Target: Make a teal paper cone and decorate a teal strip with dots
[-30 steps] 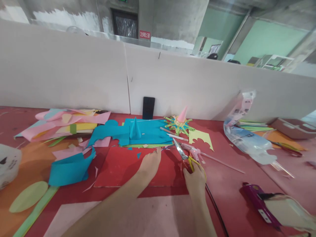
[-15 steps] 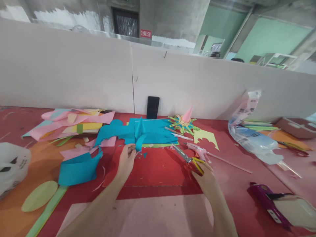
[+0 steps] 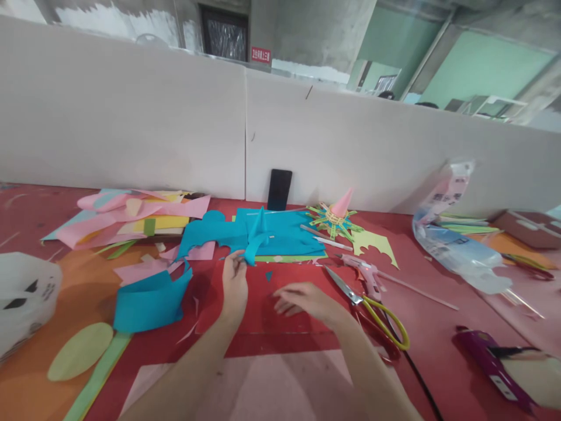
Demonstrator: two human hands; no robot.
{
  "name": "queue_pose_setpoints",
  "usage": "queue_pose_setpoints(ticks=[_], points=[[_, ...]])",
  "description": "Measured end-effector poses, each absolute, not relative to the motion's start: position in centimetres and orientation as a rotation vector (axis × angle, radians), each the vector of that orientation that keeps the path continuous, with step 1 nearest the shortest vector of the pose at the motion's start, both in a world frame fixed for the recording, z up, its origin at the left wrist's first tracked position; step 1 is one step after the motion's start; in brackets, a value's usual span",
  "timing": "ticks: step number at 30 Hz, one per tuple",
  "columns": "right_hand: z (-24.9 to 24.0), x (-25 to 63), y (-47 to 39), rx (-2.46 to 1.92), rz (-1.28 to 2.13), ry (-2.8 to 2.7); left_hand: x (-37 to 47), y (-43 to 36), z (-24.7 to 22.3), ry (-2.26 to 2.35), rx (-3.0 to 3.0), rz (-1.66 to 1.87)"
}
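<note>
My left hand (image 3: 235, 280) pinches the end of a curled blue paper strip (image 3: 254, 248), which hangs beside a pointed blue paper cone (image 3: 260, 221). My right hand (image 3: 302, 301) hovers over the red board (image 3: 263, 318), fingers apart and nothing in them. To its right lie the scissors (image 3: 366, 301), with yellow handles and blades pointing to the back left. A small blue scrap (image 3: 269, 275) sits on the board between my hands. Behind the scissors is a pink glue gun (image 3: 363, 272) with a glue stick in its back.
Blue sheets (image 3: 298, 234), a paper figure with a pink cone (image 3: 342, 207) and a leaning phone (image 3: 279, 190) are along the back. Coloured paper scraps (image 3: 144, 216) and a blue paper loop (image 3: 149, 304) lie left. A plastic bag (image 3: 460, 251) and purple power strip (image 3: 491, 362) are right.
My right hand has let go of the scissors, which now lie on the table, and has moved left over the red board. My left hand still holds the blue strip.
</note>
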State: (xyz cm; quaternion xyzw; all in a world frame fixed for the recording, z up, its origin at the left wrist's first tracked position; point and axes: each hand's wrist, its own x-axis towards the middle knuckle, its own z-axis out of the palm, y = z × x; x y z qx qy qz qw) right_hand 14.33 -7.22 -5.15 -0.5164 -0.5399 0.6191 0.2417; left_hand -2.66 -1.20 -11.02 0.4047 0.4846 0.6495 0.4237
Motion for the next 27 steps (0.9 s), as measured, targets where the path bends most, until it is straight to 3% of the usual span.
queue_pose_setpoints(ticks=[2, 4, 6, 8, 12, 19, 27], points=[[-6.3, 12.4, -5.1, -1.221, 2.025, -1.368, -2.6, -1.3, -10.9, 1.201, 1.034, 1.624], [-7.5, 11.1, -3.1, -1.147, 2.121, -1.288, -2.6, -1.4, -10.8, 1.186, 1.043, 1.633], [-8.5, 10.4, -1.2, -1.148, 1.932, -1.316, -2.7, -1.4, -10.7, 1.188, 1.035, 1.656], [-9.3, 10.1, 0.2, -1.184, 1.503, -1.288, -2.8, -1.4, -10.8, 1.202, 1.030, 1.674], [-10.5, 10.5, 1.3, -1.209, 1.123, -1.181, -2.9, -1.3, -10.8, 1.210, 1.012, 1.699], [-11.3, 8.7, 0.4, -1.174, 1.149, -1.379, -2.6, -2.3, -10.0, 1.175, 1.186, 1.647], [-11.4, 8.4, 0.6, -1.216, 0.762, -1.398, -2.3, -2.7, -9.7, 1.142, 1.304, 1.536]])
